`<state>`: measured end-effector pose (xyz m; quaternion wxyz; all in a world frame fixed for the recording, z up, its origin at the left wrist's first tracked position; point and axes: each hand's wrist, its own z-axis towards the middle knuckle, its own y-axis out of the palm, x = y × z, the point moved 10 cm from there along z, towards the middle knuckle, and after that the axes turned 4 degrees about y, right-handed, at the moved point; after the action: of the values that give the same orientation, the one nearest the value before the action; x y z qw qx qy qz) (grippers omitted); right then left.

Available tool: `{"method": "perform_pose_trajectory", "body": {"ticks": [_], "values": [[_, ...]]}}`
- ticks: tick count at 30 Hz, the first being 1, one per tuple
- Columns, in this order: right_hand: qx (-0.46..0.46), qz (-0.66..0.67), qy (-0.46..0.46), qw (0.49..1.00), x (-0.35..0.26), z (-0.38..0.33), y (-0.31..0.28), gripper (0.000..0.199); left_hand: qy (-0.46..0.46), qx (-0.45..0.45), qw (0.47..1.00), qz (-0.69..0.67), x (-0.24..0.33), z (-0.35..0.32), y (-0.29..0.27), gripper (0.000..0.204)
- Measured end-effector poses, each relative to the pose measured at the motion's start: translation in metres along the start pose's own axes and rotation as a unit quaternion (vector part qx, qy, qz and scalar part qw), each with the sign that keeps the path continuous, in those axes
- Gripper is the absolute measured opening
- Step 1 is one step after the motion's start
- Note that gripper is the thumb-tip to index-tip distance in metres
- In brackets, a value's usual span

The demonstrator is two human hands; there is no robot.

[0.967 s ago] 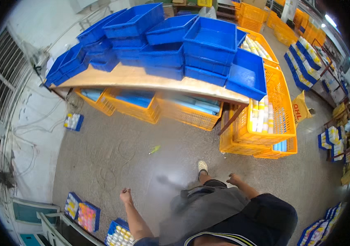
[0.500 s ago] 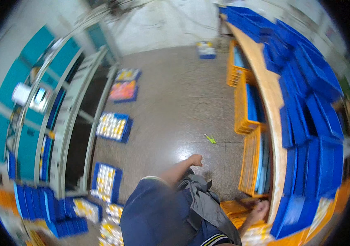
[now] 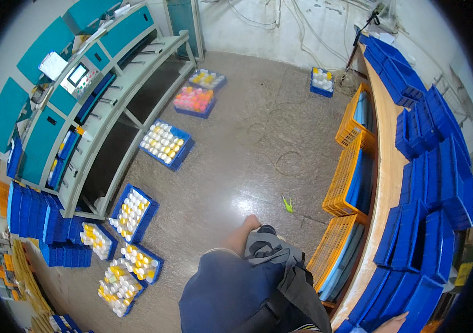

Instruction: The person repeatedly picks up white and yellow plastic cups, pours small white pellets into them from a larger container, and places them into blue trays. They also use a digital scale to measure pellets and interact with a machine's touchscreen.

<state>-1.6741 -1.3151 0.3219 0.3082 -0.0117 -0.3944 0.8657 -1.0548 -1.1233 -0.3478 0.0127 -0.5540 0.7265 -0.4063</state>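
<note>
My right hand (image 3: 393,323) shows at the lower edge, its fingers stretched out against the nearest blue trays (image 3: 425,304). Whether it touches or overlaps the tray's side is hard to make out, as the picture cuts it off. These trays stand tilted in rows on a long wooden table (image 3: 387,177). My left hand (image 3: 252,223) hangs low in front of me, over the floor and beside dark grey cloth (image 3: 275,247). Its fingers are largely hidden, and nothing shows in it.
Orange crates (image 3: 339,180) holding blue and grey sheets stand under the table. Blue trays of white and yellow capped bottles (image 3: 131,213) lie on the floor to my left, by a teal machine (image 3: 53,133). A small yellow-green object (image 3: 287,204) lies on the floor ahead.
My view has swung, so the table and machine sit differently. My right hand has gone from beside the orange crates at the table's lower side to the blue trays on top.
</note>
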Motion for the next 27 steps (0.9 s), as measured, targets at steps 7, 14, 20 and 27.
{"method": "perform_pose_trajectory", "body": {"ticks": [7, 14, 20, 27], "values": [[0.05, -0.043, 0.005, 0.998, 0.018, -0.002, 0.044, 0.048, -0.077, 0.007, 0.995, -0.061, -0.033, 0.038, 0.035, 0.042], [0.169, 0.224, -0.058, 0.958, 0.002, -0.011, -0.019, 0.046, -0.037, 0.008, 0.997, -0.068, 0.034, 0.014, -0.007, 0.037], [0.062, 0.057, -0.078, 0.993, -0.034, -0.008, -0.054, 0.035, 0.1, -0.045, 0.985, 0.133, 0.072, -0.029, 0.011, 0.043], [0.188, 0.313, -0.17, 0.915, -0.056, -0.052, -0.042, 0.021, -0.129, 0.025, 0.979, -0.157, -0.026, -0.116, -0.035, 0.032]]}}
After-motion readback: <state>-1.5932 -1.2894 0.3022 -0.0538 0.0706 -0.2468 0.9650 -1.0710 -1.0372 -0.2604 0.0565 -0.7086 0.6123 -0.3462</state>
